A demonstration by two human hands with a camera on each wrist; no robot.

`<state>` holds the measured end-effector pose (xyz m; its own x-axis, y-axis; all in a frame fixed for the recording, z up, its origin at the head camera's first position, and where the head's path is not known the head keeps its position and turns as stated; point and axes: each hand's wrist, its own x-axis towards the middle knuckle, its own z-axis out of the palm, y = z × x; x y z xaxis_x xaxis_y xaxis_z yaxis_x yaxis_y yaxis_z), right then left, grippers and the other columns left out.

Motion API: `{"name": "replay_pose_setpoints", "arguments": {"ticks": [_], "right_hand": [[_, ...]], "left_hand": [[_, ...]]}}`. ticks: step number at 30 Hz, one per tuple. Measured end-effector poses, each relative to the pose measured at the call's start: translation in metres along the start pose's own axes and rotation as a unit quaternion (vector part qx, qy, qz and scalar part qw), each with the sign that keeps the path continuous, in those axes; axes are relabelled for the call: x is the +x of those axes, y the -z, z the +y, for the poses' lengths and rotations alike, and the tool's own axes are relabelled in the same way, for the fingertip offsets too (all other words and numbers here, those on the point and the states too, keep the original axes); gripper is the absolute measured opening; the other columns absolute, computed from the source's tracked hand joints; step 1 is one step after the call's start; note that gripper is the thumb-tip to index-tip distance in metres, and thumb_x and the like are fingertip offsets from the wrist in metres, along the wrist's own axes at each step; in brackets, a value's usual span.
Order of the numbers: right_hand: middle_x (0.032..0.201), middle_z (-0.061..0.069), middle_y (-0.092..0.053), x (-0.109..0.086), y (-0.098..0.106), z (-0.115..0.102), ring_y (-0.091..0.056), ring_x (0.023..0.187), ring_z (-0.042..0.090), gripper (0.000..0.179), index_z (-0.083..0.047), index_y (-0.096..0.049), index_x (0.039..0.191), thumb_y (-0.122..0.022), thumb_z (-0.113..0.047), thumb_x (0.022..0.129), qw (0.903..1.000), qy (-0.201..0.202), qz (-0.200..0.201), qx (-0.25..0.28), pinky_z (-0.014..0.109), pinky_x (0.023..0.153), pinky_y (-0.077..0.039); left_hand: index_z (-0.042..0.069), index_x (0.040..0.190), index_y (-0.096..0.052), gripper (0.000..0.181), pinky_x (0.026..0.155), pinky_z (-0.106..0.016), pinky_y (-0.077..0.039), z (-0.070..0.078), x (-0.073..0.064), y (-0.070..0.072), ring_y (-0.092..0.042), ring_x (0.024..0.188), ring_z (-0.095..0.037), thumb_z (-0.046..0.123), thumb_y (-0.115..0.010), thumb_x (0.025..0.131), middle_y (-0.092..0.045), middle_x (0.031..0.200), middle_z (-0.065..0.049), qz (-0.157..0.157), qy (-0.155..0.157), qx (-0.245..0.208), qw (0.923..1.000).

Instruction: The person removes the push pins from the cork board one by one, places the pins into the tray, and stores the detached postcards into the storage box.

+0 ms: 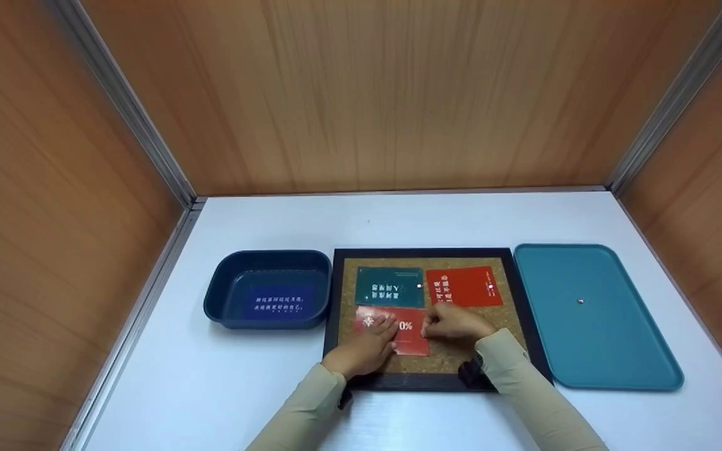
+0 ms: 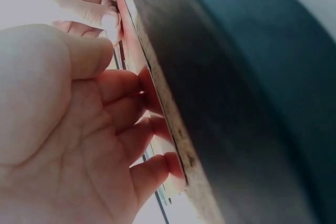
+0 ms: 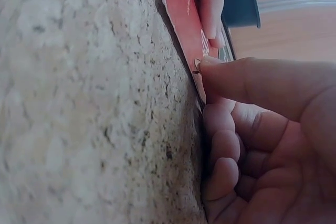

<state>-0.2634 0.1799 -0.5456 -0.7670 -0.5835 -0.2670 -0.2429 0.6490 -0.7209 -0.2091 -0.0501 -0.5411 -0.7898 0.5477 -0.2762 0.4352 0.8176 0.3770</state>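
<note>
A light red card (image 1: 412,341) with white print lies on a black-framed cork board (image 1: 449,363). Straight fingers of my left hand (image 1: 364,347) press on the card's left and middle part; the palm is lifted in the left wrist view. At the card's right edge, my right hand (image 1: 458,322) pinches a small thumbtack (image 3: 197,66) between thumb and forefinger, its point at the card. The other fingers of that hand curl against the cork. Above are a green card (image 1: 389,288) and a red card (image 1: 474,291), partly covered by my right hand.
Left of the board stands a dark blue bin (image 1: 223,307) with a blue card (image 1: 279,302) inside. On the right, a teal tray (image 1: 605,344) carries a small shiny tack (image 1: 580,301). Wood-patterned panels (image 1: 398,94) enclose the white table (image 1: 261,225).
</note>
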Motion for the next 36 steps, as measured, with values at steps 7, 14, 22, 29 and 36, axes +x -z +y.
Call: {"name": "replay_pose_setpoints", "arguments": {"ticks": [7,14,22,29,36], "right_hand": [[0.07,-0.004,-0.058,0.0,-0.001,0.001,-0.048,0.061,0.01,0.014,-0.006,-0.068,0.079,-0.064,-0.015,0.089,1.0,-0.003,-0.005,0.0,0.024,0.058,-0.04],[0.074,-0.003,-0.06,-0.002,0.001,0.004,-0.05,0.065,0.012,0.013,-0.007,-0.067,0.083,-0.064,-0.017,0.09,0.9999,-0.007,-0.007,0.011,0.026,0.063,-0.043],[0.076,-0.002,-0.06,-0.005,0.001,0.008,-0.05,0.069,0.013,0.013,-0.008,-0.068,0.086,-0.064,-0.019,0.09,0.9983,-0.006,-0.013,0.056,0.026,0.064,-0.042],[0.078,-0.001,-0.06,-0.008,0.001,0.01,-0.051,0.07,0.014,0.014,-0.008,-0.068,0.086,-0.063,-0.02,0.092,0.9968,-0.01,-0.008,0.079,0.027,0.066,-0.043],[0.08,-0.001,-0.062,-0.009,0.001,0.009,-0.053,0.073,0.015,0.013,-0.012,-0.068,0.086,-0.063,-0.022,0.092,0.9977,-0.015,0.005,0.066,0.028,0.069,-0.044]], "left_hand": [[0.014,0.152,-0.03,0.05,0.119,-0.041,-0.026,0.0,0.0,-0.001,-0.023,0.147,-0.022,0.032,-0.034,0.105,-0.025,0.16,-0.002,0.0,-0.004,-0.001,1.0],[0.015,0.152,-0.03,0.05,0.118,-0.04,-0.028,0.0,-0.001,0.0,-0.025,0.147,-0.021,0.033,-0.034,0.105,-0.025,0.159,-0.002,0.002,-0.002,-0.007,1.0],[0.012,0.15,-0.033,0.049,0.118,-0.039,-0.029,-0.001,-0.001,0.0,-0.027,0.146,-0.022,0.03,-0.036,0.105,-0.029,0.158,-0.005,0.018,-0.016,0.016,0.9996],[0.012,0.15,-0.034,0.049,0.117,-0.039,-0.029,0.0,-0.001,0.0,-0.028,0.145,-0.023,0.029,-0.037,0.105,-0.029,0.158,-0.004,0.02,-0.017,0.023,0.9994],[0.013,0.15,-0.033,0.049,0.117,-0.04,-0.029,0.0,-0.002,0.0,-0.028,0.145,-0.022,0.03,-0.036,0.105,-0.028,0.158,-0.004,0.015,-0.012,0.009,0.9998]]}}
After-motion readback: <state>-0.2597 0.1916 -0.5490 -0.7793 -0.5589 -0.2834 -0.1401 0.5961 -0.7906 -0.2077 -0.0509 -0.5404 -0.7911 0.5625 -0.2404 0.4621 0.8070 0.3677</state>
